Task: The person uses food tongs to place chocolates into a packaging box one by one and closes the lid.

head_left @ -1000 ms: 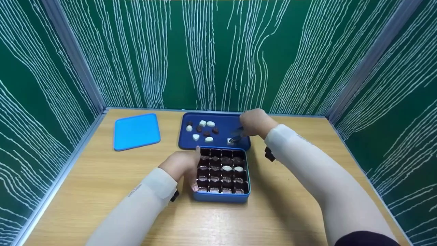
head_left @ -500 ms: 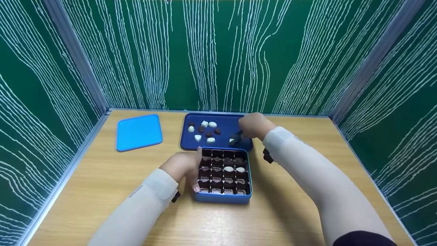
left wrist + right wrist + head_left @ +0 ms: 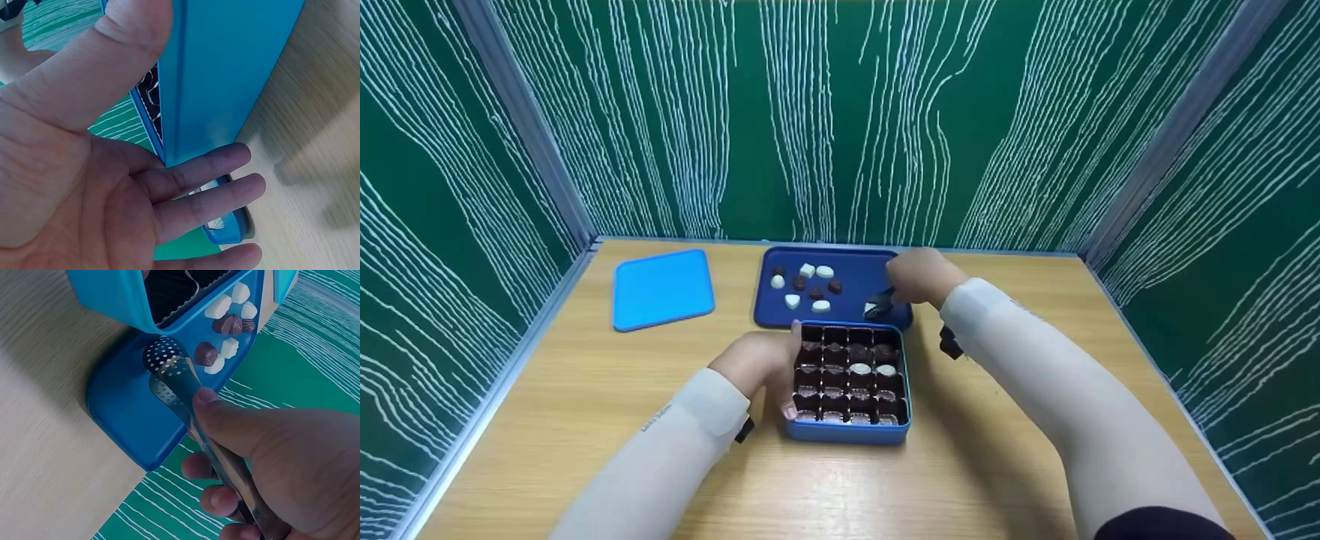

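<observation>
My left hand (image 3: 765, 364) spans the left side of a blue box (image 3: 847, 433), thumb at its near corner. In the left wrist view its fingers (image 3: 211, 205) are straight along the box. A dark brown divided insert (image 3: 861, 397) fills the box, with two white oval chocolates (image 3: 873, 370) in neighbouring compartments. My right hand (image 3: 922, 276) grips metal tongs (image 3: 205, 433) with perforated tips. Those tips are over a white chocolate (image 3: 870, 308) at the right of a dark blue tray (image 3: 847, 259); whether they pinch it, I cannot tell.
Several white and brown chocolates (image 3: 821, 306) lie loosely on the tray's left half. A light blue lid-like panel (image 3: 662, 290) lies at the table's back left. Green walls with white lines (image 3: 840, 120) enclose the wooden table (image 3: 585, 390) at the back and sides.
The blurred tongs have steadied, and their tips now cover more of the white chocolate. The right hand has lowered slightly. My left hand stays at the box.
</observation>
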Demonstrator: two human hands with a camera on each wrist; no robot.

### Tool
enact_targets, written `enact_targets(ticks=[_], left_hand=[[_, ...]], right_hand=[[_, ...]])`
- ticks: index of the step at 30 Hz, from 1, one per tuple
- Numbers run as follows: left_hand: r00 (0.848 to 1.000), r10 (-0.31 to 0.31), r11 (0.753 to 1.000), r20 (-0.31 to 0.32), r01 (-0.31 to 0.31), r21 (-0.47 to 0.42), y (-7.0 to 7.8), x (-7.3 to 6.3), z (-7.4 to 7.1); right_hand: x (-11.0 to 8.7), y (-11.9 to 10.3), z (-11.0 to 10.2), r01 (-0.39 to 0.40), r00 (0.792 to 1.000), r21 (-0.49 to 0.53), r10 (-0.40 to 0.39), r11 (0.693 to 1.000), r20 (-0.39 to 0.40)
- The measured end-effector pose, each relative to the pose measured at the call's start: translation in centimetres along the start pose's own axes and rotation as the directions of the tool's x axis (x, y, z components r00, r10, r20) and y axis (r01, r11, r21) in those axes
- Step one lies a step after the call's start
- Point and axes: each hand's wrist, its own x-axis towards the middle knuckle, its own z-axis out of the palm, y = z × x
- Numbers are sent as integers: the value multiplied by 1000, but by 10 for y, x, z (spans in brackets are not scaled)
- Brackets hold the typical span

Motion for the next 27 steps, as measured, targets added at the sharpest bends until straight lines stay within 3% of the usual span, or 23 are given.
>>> enact_targets(ticks=[6,12,19,27], left_hand=[[1000,-12,1000,9,12,17,2,-1,-1],[1000,-20,1000,16,20,3,3,-3,-3],[1000,-14,1000,23,14,1,1,-3,-4],[1000,-21,999,18,21,-27,4,-5,-3]], right_hand=[[-6,2,-11,-22,1000,48,21,999,14],[-28,-5,-36,23,999,54,-21,998,-31],[-58,-30,-64,109,994,53,-107,993,-34],[-69,-66,-61,202,979,51,-203,978,11]])
